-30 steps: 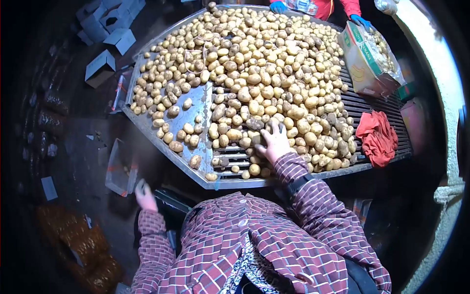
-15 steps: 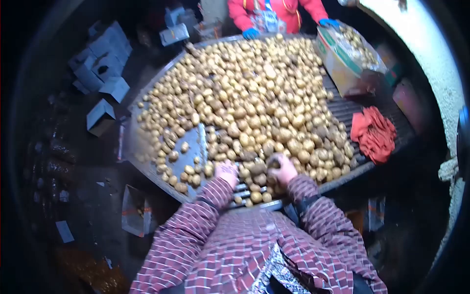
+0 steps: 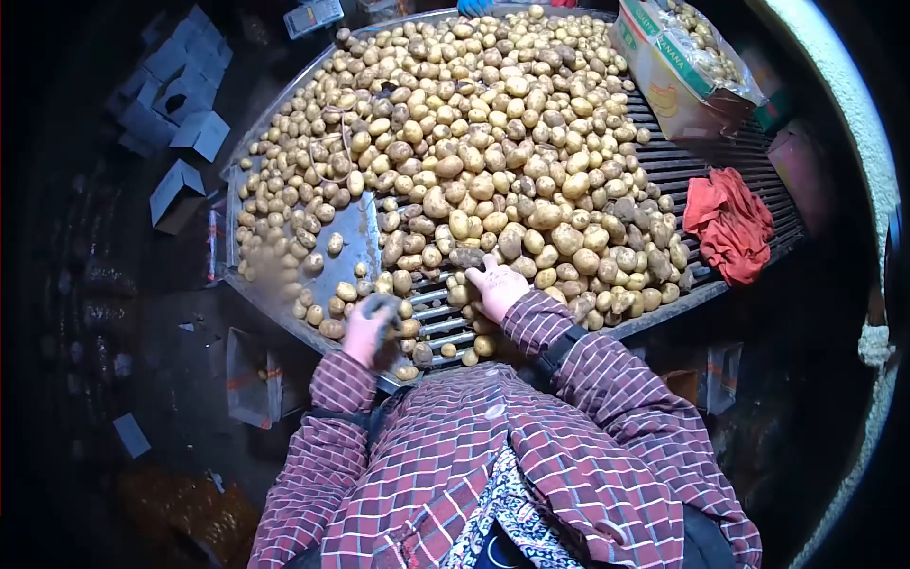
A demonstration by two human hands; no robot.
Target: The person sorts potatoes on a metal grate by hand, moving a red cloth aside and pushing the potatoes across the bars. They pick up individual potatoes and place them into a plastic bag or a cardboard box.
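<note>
Potatoes (image 3: 517, 156) lie heaped across a slatted sorting table (image 3: 445, 322). At the near left, my left hand (image 3: 363, 334) is closed around a dark, dirty potato (image 3: 381, 309), slightly smeared by motion. My right hand (image 3: 500, 287) is at the near edge of the heap, right of the bare slats. Its thumb and index finger are apart, close to a long dark potato (image 3: 466, 257); I see nothing held in it. Several small potatoes (image 3: 448, 350) rest on the slats between my hands.
A flat metal plate (image 3: 349, 248) lies left of the slats. A banana box (image 3: 668, 81) of potatoes stands at the back right, near a red cloth (image 3: 728, 226). Cardboard boxes (image 3: 180, 85) are stacked left of the table. A co-worker's blue glove (image 3: 475, 7) shows at the far edge.
My left hand has moved left, now with a dark potato in it. My right hand has shifted left and its fingers have spread. The view has tilted down, leaving little of the co-worker visible.
</note>
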